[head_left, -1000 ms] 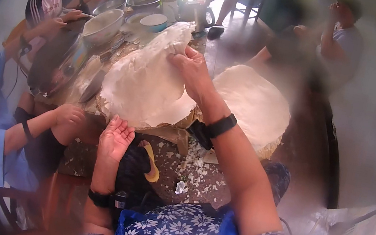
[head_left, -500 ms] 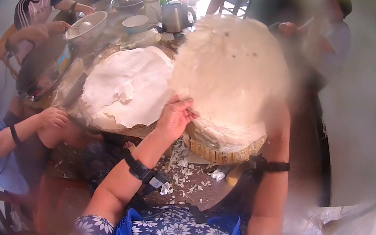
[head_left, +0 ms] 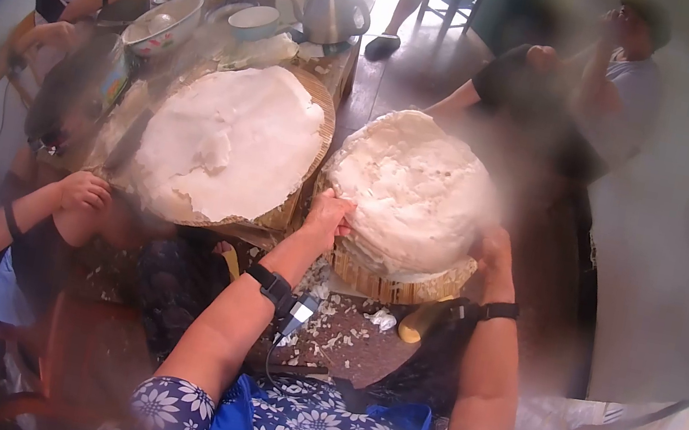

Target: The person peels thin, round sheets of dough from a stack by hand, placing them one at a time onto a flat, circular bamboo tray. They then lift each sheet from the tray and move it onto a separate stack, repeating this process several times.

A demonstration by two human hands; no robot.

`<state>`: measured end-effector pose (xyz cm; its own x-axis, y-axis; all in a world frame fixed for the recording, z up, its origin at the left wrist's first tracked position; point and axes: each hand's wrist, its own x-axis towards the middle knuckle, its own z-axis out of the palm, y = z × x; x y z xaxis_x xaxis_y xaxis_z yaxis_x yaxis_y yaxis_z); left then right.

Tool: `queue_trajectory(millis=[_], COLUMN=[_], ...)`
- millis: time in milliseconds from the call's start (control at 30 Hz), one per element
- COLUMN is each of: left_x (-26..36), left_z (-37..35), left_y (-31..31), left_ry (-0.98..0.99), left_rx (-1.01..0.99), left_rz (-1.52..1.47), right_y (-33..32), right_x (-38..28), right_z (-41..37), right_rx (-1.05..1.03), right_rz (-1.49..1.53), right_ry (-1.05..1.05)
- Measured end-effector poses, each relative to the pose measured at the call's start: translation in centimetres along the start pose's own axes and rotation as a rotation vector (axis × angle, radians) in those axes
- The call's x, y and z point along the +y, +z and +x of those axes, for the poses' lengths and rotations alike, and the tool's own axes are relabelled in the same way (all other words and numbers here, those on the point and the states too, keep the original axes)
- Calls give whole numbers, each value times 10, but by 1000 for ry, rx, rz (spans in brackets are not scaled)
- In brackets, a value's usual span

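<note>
A round stack of thin, pale flatbreads (head_left: 410,185) lies in front of me on a round straw mat (head_left: 392,286). Its top sheet is wrinkled and uneven. At the stack's near left edge, my left hand (head_left: 329,217) pinches the rim of a flatbread between thumb and fingers. My right hand (head_left: 497,249) is at the right edge, fingers curled at the rim; a blur in the picture partly veils it. To the left, a second pile of white flatbread (head_left: 233,140), torn near its middle, rests on another straw mat (head_left: 320,119).
Behind the left pile stand a steel kettle (head_left: 334,15), a pale bowl (head_left: 254,22) and a patterned basin (head_left: 164,25). A co-worker's hand (head_left: 84,192) is near the left pile's edge. Other people sit around. White scraps litter the floor (head_left: 343,330).
The large round sheet held up between my hands has come down onto the stack. Both hands are now lower at its edges. My view has shifted slightly.
</note>
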<state>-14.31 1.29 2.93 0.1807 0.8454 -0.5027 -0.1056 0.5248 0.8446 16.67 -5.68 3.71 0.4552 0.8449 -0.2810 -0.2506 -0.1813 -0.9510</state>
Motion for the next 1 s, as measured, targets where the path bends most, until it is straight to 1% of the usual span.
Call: queue_trajectory(millis=[33, 167, 267, 300, 433, 500, 600, 700, 767, 833, 900, 1000], left_x=[-1, -3, 0, -1, -3, -3, -4, -11, -11, -10, -11, -11], left_z=[-1, -1, -2, 0, -3, -6, -4, 6, 9, 6, 5, 11], left_y=[-1, -12, -10, -11, -5, -1, 0, -3, -6, -6, -5, -8], left_ry=[2, 6, 73, 82, 171, 192, 216, 274, 238, 208, 210, 219], left_rx=[39, 3, 4, 2, 53, 99, 186, 205, 165, 127, 117, 108], left_rz=[31, 41, 108, 124, 168, 173, 234, 317, 293, 302, 292, 296], right_y=[4, -5, -5, -5, -8, -8, -5, -8, -10, -7, 10, -4], right_x=[0, 15, 7, 5, 6, 8, 10, 13, 14, 5, -26, -12], right_z=[0, 13, 9, 5, 3, 6, 10, 13, 18, 6, -29, -21], right_rx=[35, -13, -4, -8, 3, 52, 101, 121, 122, 154, 214, 177], right_rz=[-70, -212, -291, -212, -298, -319, -569, -636, -773, -853, -837, -682], right_ry=[-4, -77, -77, -62, -123, -107, -225, -258, -316, -296, -187, -195])
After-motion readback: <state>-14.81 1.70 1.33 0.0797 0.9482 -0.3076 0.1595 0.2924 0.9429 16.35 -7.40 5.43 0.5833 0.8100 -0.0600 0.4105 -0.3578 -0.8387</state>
